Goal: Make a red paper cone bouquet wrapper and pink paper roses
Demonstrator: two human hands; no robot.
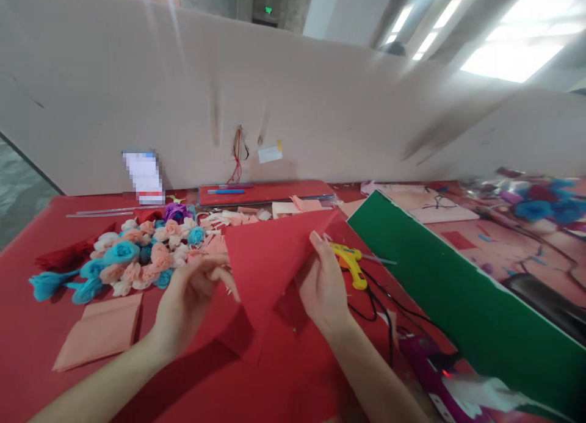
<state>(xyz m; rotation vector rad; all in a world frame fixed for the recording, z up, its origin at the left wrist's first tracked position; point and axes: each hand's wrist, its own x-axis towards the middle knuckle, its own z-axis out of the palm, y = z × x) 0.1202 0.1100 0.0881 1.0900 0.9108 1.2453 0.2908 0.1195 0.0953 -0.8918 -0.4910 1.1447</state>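
Observation:
Between my two hands a sheet of red paper [270,264] is held up above the red table, bent so that it narrows toward the bottom. My left hand [195,295] is at the sheet's left edge, its fingers curled against the paper. At the upper right, my right hand [325,282] pinches the sheet between thumb and fingers. Just beyond my right hand lies a yellow hot glue gun [351,263] with a black cord. Left of my left hand is a pile of paper flowers [146,252] in blue, peach and white.
Folded peach crepe paper [103,331] lies at the left front. A green board [439,282] stands as a low divider on the right, beside a purple power strip [430,368] with a red light. A phone [144,176] leans on the white partition [320,118] behind. Paper scraps [238,217] lie at the back.

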